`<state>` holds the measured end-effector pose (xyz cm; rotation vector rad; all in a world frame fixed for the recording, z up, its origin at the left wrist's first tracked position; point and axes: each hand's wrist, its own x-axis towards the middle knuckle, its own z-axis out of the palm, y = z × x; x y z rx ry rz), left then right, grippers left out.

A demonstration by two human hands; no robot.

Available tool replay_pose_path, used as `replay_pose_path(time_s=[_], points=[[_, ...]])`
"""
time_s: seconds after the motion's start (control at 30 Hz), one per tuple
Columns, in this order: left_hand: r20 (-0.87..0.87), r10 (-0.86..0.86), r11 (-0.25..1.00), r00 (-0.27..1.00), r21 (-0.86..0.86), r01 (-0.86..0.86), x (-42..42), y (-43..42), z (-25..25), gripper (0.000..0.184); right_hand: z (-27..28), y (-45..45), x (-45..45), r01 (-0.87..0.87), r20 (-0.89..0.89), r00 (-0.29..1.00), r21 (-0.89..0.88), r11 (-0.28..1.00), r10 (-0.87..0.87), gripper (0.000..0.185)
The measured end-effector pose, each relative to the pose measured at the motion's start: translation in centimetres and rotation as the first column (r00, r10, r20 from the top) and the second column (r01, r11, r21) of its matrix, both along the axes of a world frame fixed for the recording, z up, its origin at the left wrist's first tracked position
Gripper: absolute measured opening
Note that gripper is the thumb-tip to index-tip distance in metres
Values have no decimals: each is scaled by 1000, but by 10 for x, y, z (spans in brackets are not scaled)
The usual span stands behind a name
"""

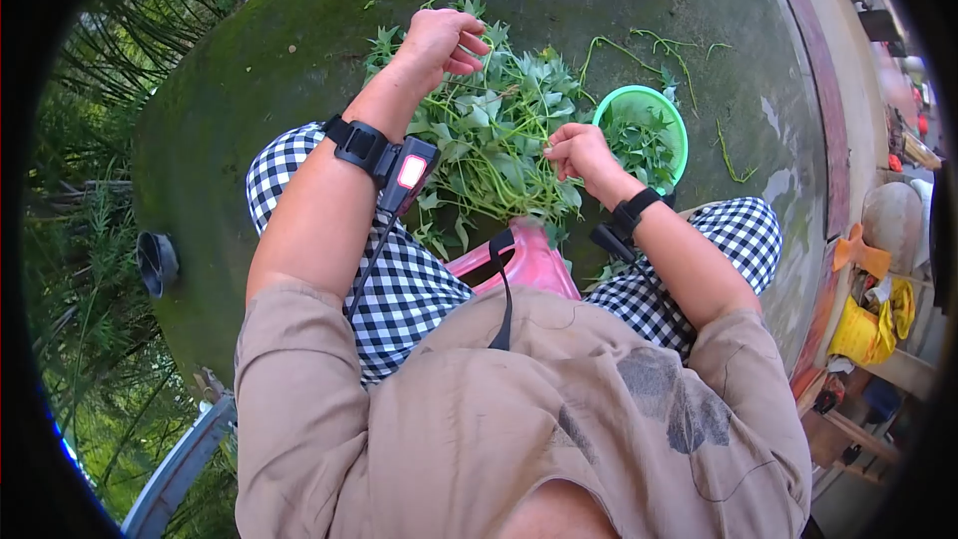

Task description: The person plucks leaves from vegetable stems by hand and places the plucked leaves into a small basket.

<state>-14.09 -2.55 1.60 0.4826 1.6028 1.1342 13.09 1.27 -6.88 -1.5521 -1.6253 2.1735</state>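
A large heap of leafy green vines (489, 130) lies on the ground between my knees. Over its upper left part is my left hand (449, 43), its fingers curled and partly apart, with stems close beneath them. My right hand (582, 152) is at the heap's right edge, thumb and fingers pinched together; whatever is between them is too small to make out. Just right of that hand stands a green round basket (685, 145) with picked leaves (639, 140) inside. A pink plastic stool (534, 265) shows below the heap.
Loose vine stems (736, 155) lie on the mossy concrete ground (249, 70) around the basket. A dark pot (157, 265) stands at the far left, near bushes. Along the right are a ledge (823, 90), a yellow item (863, 331) and an orange item (860, 253).
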Motion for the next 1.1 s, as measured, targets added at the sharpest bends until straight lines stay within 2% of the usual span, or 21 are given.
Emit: replay_pose_path(time_s=[0.1, 0.23, 0.33, 0.4, 0.47, 0.5, 0.53, 0.6, 0.7, 0.8, 0.83, 0.93, 0.97, 1.03, 1.07, 1.1], points=[[16, 7, 1000, 1000, 5, -7, 4, 0, -8, 23, 59, 3, 6, 100, -127, 987, -10, 995, -100, 6], [-17, -178, 983, 984, -36, 177, 16, -2, -13, 23, 127, -6, 21, 77, -252, 967, 144, 987, -39, 9], [-68, -280, 952, 958, -148, 268, 34, -6, -30, 26, 142, -21, 34, 23, -314, 949, 189, 982, 38, 11], [-47, -394, 892, 918, -262, 369, 44, -12, -40, 30, 116, -29, 40, -45, -350, 928, 233, 972, 127, 14], [25, -454, 844, 890, -309, 439, 55, -19, -47, 35, 96, -38, 43, -226, -183, 918, 489, 842, 353, 17], [75, -490, 813, 868, -319, 487, 58, -22, -54, 40, 89, -43, 41, -298, -83, 897, 612, 733, 434, 19], [98, -471, 811, 877, -342, 474, 63, -24, -54, 38, 87, -50, 38, -369, 38, 871, 707, 603, 489, 18], [117, -458, 820, 881, -326, 470, 73, -30, -56, 30, 78, -65, 31, -360, 89, 811, 855, 373, 579, 16], [251, -423, 812, 871, -321, 487, 73, -31, -74, 18, 72, -80, 25, -449, 131, 746, 823, 348, 653, 15], [227, -307, 867, 924, -333, 370, 69, -22, -72, 14, 69, -84, 27, -558, 241, 675, 785, 269, 698, 16], [203, -249, 896, 947, -322, 305, 68, -19, -68, 5, 68, -81, 28, -594, 267, 658, 759, 267, 704, 17], [43, -179, 981, 983, -65, 182, 65, -7, -54, 8, 76, -63, 26, -512, 162, 773, 729, 454, 613, 21], [-52, -163, 987, 985, -12, 162, 66, -4, -49, 9, 72, -54, 24, -426, 145, 850, 754, 500, 506, 25], [-238, -104, 986, 966, 106, 132, 70, 0, -42, 10, 78, -29, 21, -207, 69, 967, 776, 596, 247, 23], [-346, -110, 971, 932, 165, 176, 73, 0, -48, 11, 84, -13, 20, -99, 22, 992, 754, 650, 124, 22], [-511, -127, 951, 850, 181, 251, 77, -2, -52, 12, 78, 1, 20, 80, -120, 993, 736, 672, 13, 22]])
